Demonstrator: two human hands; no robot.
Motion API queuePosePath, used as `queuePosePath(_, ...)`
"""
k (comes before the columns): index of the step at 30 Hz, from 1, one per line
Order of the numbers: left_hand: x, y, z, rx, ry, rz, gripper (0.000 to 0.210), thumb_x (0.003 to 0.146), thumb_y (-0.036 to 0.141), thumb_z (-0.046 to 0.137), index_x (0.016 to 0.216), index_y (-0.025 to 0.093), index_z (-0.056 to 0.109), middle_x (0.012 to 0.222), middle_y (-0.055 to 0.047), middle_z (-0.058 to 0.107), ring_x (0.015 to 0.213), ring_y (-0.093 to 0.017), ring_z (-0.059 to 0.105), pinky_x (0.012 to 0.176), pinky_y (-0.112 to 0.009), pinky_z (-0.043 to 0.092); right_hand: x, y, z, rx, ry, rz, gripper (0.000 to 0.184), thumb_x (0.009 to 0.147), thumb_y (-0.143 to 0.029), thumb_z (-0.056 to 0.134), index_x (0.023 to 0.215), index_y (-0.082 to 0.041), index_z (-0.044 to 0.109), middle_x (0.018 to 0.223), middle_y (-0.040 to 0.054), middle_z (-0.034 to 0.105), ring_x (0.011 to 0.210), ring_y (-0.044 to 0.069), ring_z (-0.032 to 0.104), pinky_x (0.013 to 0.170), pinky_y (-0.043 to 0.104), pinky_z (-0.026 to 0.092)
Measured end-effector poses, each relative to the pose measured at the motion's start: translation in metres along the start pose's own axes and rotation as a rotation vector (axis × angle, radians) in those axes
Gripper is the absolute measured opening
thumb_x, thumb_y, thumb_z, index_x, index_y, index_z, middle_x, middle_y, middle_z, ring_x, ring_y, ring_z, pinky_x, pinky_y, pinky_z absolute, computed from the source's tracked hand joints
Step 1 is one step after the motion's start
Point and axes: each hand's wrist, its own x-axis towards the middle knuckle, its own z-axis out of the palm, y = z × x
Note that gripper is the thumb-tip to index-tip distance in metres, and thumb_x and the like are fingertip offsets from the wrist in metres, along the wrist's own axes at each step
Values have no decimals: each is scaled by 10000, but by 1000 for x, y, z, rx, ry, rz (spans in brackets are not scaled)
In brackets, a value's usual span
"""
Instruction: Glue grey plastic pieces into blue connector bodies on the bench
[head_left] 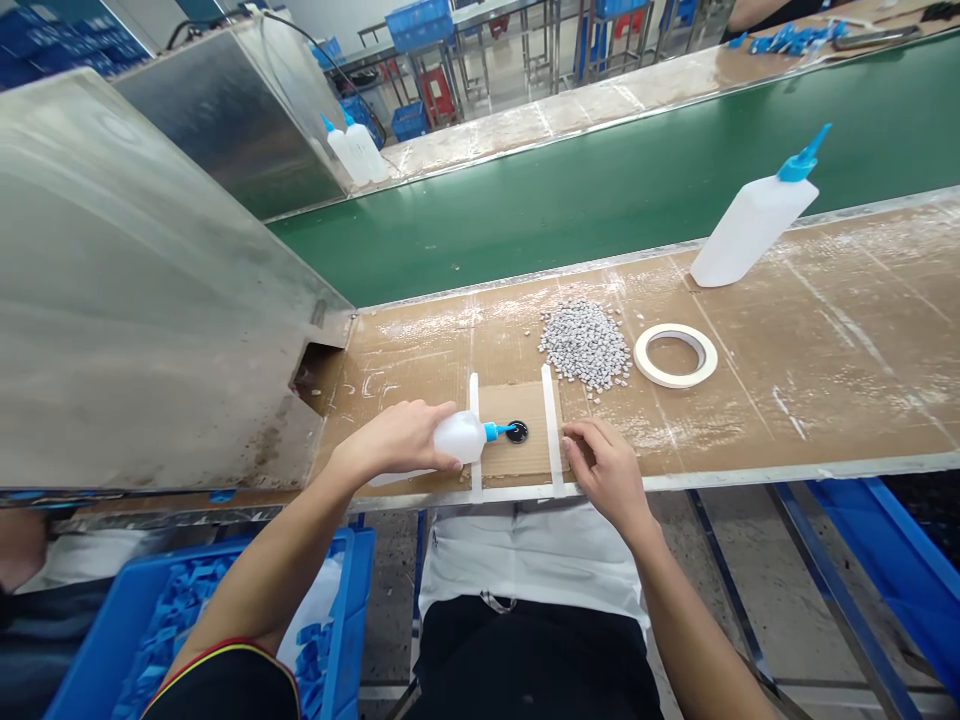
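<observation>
My left hand [401, 440] grips a small white squeeze bottle [459, 437] laid on its side, its blue nozzle touching a small black round part [517, 432]. That part sits on a cardboard patch [525, 460] held by two white tape strips [553, 430] at the bench's near edge. My right hand [607, 470] rests on the bench just right of the right strip, fingers curled, fingertips on the cardboard. It holds nothing that I can see.
A pile of small grey pellets [586, 343] lies behind the patch, a roll of white tape [675, 355] to its right, a large white bottle with blue nozzle [754, 220] farther back. A green conveyor belt [600, 190] runs behind. A metal housing [135, 280] stands left; a blue bin [187, 620] below.
</observation>
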Motion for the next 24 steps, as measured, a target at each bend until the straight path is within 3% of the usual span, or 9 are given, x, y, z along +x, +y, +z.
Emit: queuePosePath(24, 0, 3, -2, 1, -26, 1, 634, 791, 621, 633, 1248, 182, 647, 1012, -152, 764, 922, -345, 711, 689, -348, 458, 0, -1, -2, 21, -10, 0, 189, 1054, -309, 498, 1022, -241, 671, 958, 80, 718, 912, 250, 662, 788, 374, 542)
